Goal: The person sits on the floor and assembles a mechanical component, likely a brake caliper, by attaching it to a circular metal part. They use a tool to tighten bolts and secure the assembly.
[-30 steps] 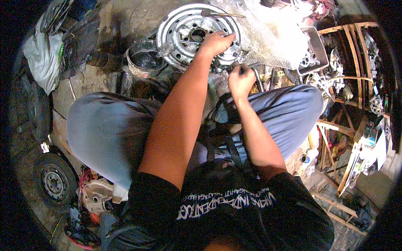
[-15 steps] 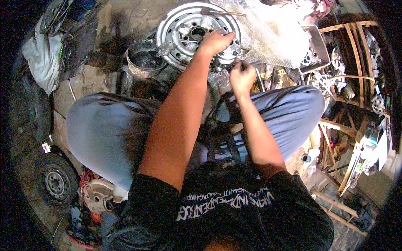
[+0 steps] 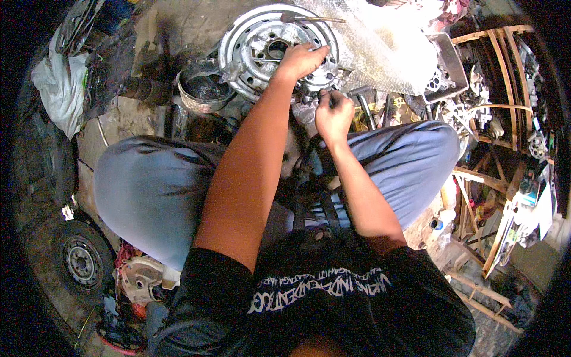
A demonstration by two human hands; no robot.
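Note:
A silver steel wheel rim (image 3: 253,41) lies flat on the ground in front of my knees. My left hand (image 3: 302,59) rests on its near right edge with the fingers curled over the rim. Just below and to the right, my right hand (image 3: 333,113) is closed around a small metal part (image 3: 309,101) that touches the rim's edge; the part is mostly hidden by my fingers. I sit with grey trousers spread to both sides.
A dark round metal bowl (image 3: 202,89) stands left of the rim. Bubble wrap (image 3: 386,53) and a metal tray (image 3: 446,65) lie to the right. A small tyre with wheel (image 3: 80,262) sits at lower left. Wooden frames (image 3: 499,119) crowd the right side.
Both hands have stayed at the rim's near edge; the right hand has shifted slightly toward the rim. The view has tilted a little.

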